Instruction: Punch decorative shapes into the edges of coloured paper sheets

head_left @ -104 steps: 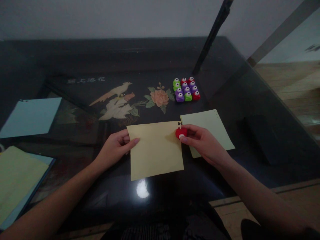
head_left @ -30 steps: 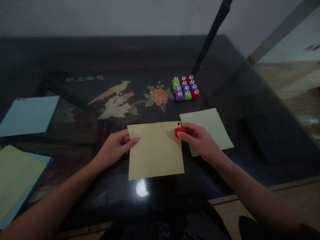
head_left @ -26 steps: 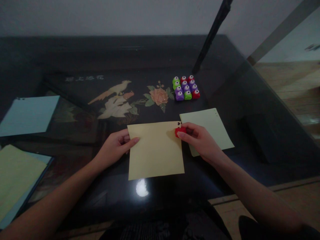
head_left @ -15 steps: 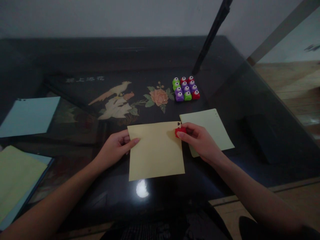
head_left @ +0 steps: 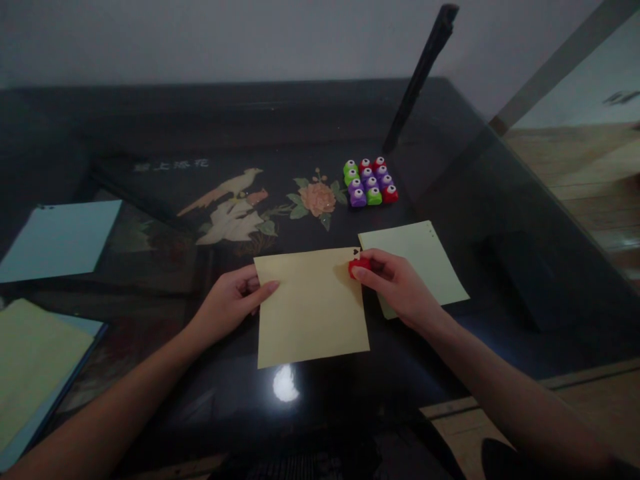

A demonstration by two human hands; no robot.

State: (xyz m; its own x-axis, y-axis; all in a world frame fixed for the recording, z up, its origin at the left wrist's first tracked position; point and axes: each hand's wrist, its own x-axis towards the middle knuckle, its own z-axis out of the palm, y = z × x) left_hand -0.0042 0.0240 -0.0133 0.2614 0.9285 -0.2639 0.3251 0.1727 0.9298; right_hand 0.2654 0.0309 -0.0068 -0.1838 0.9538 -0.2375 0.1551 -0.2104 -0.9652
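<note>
Table (head_left: 450, 200): dark, glossy, bird-and-flower inlay. Yellow sheet (head_left: 310, 307): flat before me, small cut-out at its far right corner. Pale green sheet (head_left: 425, 257): just right of it. My left hand (head_left: 227, 307): fingers pinching the yellow sheet's left edge. My right hand (head_left: 397, 283): closed around a red punch (head_left: 358, 265) at the sheet's right edge. Spare punches (head_left: 370, 181): clustered farther back.

The left hand (head_left: 231, 305) pins the yellow sheet's (head_left: 310, 310) left edge to the counter (head_left: 450, 173); the right hand (head_left: 397, 285) pinches a red punch (head_left: 358, 265) on its upper right corner.
</note>
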